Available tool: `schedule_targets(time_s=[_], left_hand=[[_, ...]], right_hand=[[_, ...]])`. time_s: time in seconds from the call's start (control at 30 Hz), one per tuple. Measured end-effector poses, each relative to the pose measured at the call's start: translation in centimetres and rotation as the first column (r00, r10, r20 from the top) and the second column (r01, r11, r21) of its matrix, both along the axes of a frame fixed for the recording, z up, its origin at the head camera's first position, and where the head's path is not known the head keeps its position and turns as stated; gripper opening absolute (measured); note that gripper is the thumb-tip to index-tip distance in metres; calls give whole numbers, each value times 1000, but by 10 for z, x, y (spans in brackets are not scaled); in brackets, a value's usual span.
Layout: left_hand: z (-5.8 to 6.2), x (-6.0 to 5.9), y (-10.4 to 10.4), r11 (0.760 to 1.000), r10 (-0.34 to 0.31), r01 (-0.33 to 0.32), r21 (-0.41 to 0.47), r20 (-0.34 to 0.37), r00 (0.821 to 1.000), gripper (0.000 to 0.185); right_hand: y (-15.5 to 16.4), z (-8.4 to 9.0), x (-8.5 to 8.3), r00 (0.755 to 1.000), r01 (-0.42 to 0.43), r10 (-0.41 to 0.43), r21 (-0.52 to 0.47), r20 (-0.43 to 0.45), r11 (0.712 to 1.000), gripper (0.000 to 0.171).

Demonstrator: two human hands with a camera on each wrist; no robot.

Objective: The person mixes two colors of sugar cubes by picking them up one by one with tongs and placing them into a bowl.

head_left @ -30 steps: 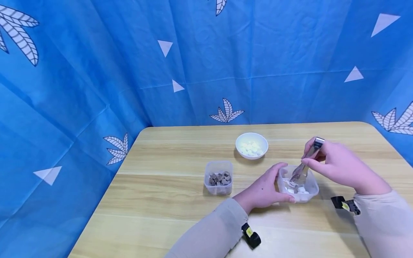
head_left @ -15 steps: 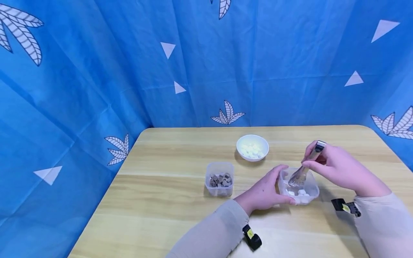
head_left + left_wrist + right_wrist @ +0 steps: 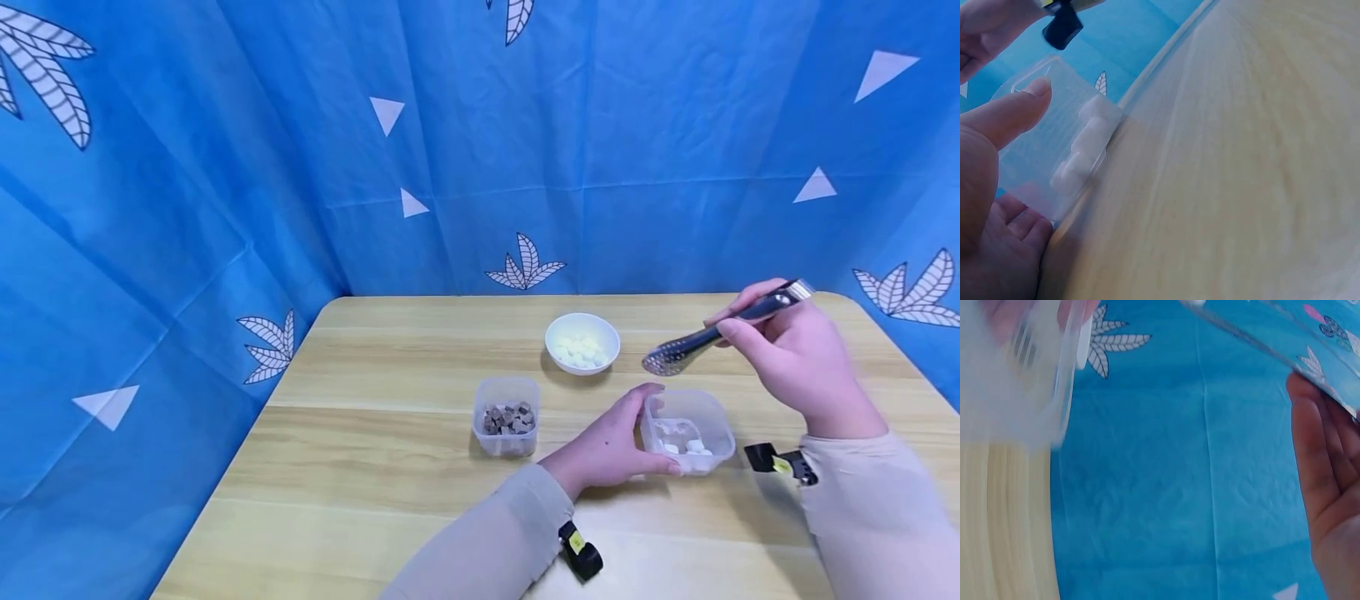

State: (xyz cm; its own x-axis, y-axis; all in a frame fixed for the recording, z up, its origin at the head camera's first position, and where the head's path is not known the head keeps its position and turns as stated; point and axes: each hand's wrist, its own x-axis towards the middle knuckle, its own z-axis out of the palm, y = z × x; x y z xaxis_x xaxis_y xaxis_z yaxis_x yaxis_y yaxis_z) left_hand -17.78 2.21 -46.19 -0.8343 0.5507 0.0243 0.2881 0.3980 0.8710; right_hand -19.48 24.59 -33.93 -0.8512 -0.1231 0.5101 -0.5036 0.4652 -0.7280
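My right hand holds silver metal tongs with perforated ends, raised above and behind a clear plastic container. In the right wrist view a bit of something white shows at the tip of the tongs, cut off by the top edge. My left hand grips the container's left side, thumb along the front and fingers at the back. Several white cube-like pieces lie on the container's bottom.
A white bowl with several pale small pieces stands behind the container, to the left. Further left is another clear container holding several brown-grey cubes. Everything stands on a light wooden table, with a blue patterned curtain behind it.
My right hand has lifted the tongs out of the container, up and back, tilting them flatter with the ends pointing left. The left hand keeps its grip on the container.
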Motion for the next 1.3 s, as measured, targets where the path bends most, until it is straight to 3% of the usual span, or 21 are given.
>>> schedule_targets(time_s=[0.23, 0.43, 0.63, 0.8, 1.03, 1.17, 1.3], left_hand=[[-1, -1, -1, 1000, -11, 11, 7, 0, 1000, 101], [0, -2, -3, 1000, -12, 12, 0, -15, 1000, 100], [1, -2, -4, 1000, -18, 18, -5, -22, 1000, 100], [0, -2, -2, 1000, -23, 23, 6, -9, 1000, 100], [-1, -1, 0, 999, -32, 32, 2, -11, 999, 100], [0, 0, 1, 1000, -23, 23, 4, -4, 1000, 101], [0, 0, -1, 1000, -6, 6, 8, 10, 1000, 102]], right_hand=[[-24, -3, -17, 998, 54, -56, -54, -37, 997, 23], [-33, -2, -23, 997, 73, -73, 10, -5, 997, 23], [-38, 2, -21, 996, 49, -58, 109, 73, 993, 26], [-41, 2, -20, 993, 26, -39, 112, 114, 993, 33], [-36, 4, -14, 992, 76, -88, 120, 95, 990, 33], [-25, 13, -6, 990, 115, -120, 74, 72, 991, 28], [-7, 21, 2, 985, 140, -153, 152, 76, 978, 23]])
